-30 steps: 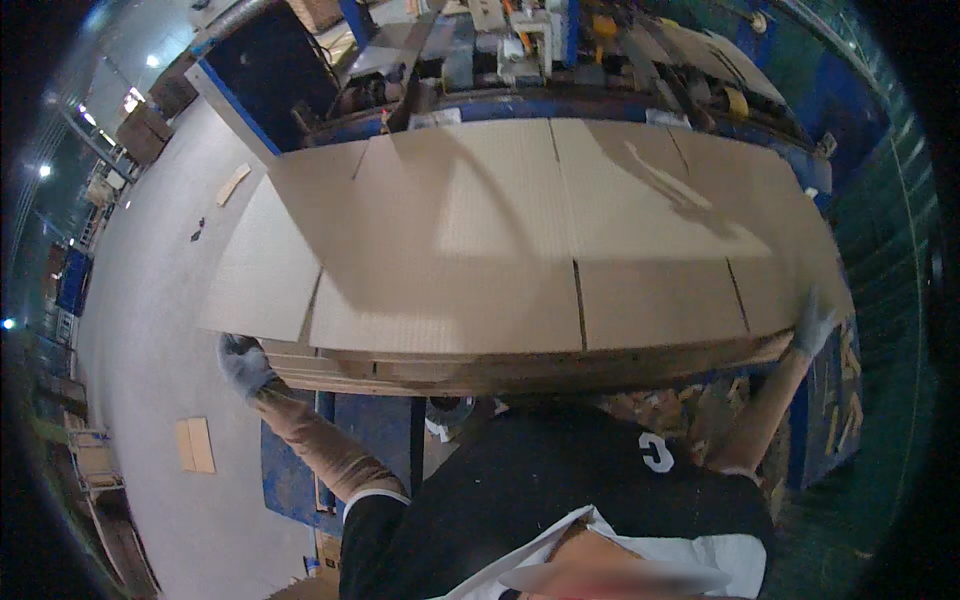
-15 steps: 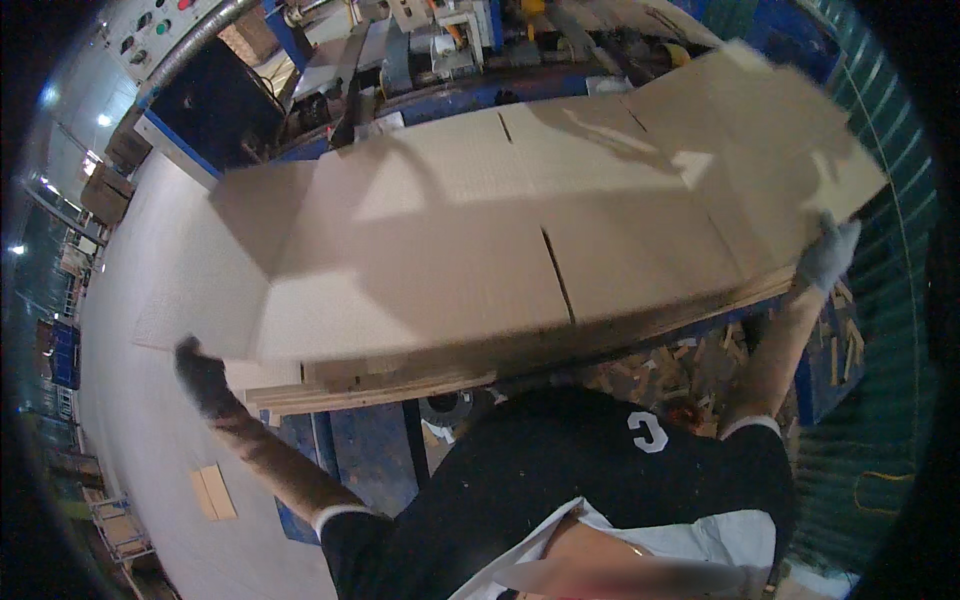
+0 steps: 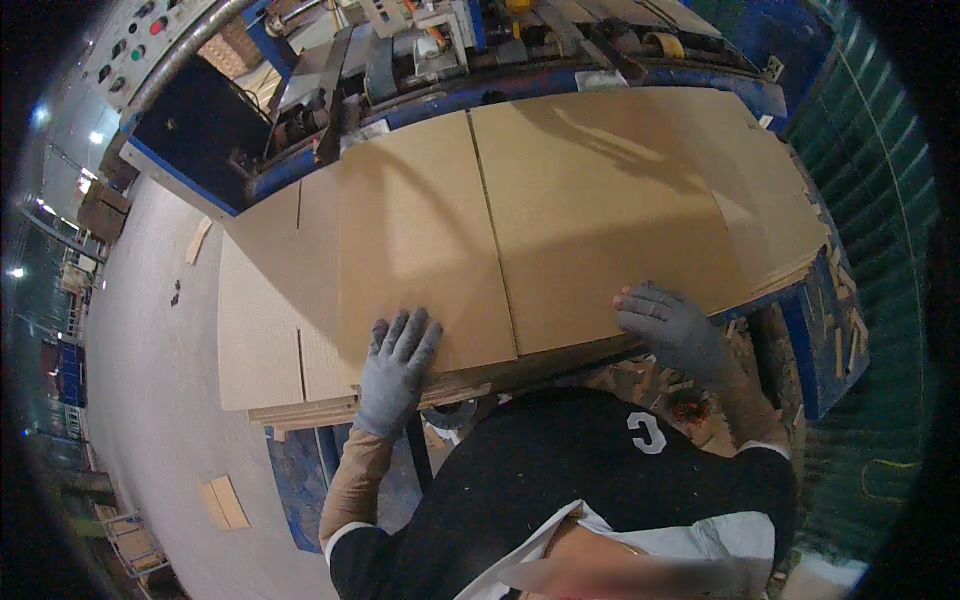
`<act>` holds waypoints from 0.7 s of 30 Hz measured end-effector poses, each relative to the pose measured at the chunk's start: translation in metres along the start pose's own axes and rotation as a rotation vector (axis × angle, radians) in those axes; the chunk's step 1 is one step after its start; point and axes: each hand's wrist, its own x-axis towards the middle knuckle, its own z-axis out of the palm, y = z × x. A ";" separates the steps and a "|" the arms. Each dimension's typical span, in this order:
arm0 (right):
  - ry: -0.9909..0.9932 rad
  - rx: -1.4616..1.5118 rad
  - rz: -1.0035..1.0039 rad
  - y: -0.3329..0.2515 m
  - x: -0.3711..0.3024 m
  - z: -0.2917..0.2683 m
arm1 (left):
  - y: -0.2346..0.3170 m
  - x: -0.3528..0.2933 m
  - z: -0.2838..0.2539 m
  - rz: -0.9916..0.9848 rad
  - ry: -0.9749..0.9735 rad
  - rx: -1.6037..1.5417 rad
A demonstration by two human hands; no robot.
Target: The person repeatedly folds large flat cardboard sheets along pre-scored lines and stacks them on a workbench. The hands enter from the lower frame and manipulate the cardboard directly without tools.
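A folded sheet of brown cardboard [image 3: 590,220] lies flat on a stack of slotted cardboard sheets [image 3: 262,345] in front of me. My left hand [image 3: 393,370], in a grey glove, rests palm down on its near edge, fingers stretched out. At the near edge to the right lies my right hand [image 3: 672,328], also gloved, its fingers extended over the cardboard and a fingertip bare. Neither hand grips anything. A dark slit runs across the folded sheet between the two hands.
Beyond the stack stands a blue machine [image 3: 430,105] with rollers and belts. A control panel [image 3: 140,45] with buttons is at the upper left. Cardboard scraps [image 3: 845,330] lie on the blue table at right, beside a green corrugated wall [image 3: 880,190]. A cardboard strip [image 3: 224,503] lies on the floor.
Both hands have come inward from the outer ends of the cardboard sheet and let go of them. The sheet's raised end panels are now folded down flat.
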 end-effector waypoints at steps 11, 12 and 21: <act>0.042 -0.298 -0.031 0.110 0.053 -0.018 | -0.071 0.043 0.019 0.005 0.206 -0.048; 0.010 -0.283 0.012 0.123 0.064 -0.016 | -0.083 0.059 0.025 0.021 0.244 -0.025; 0.036 -0.405 0.315 0.193 0.138 0.004 | -0.156 0.177 0.058 -0.019 0.358 0.188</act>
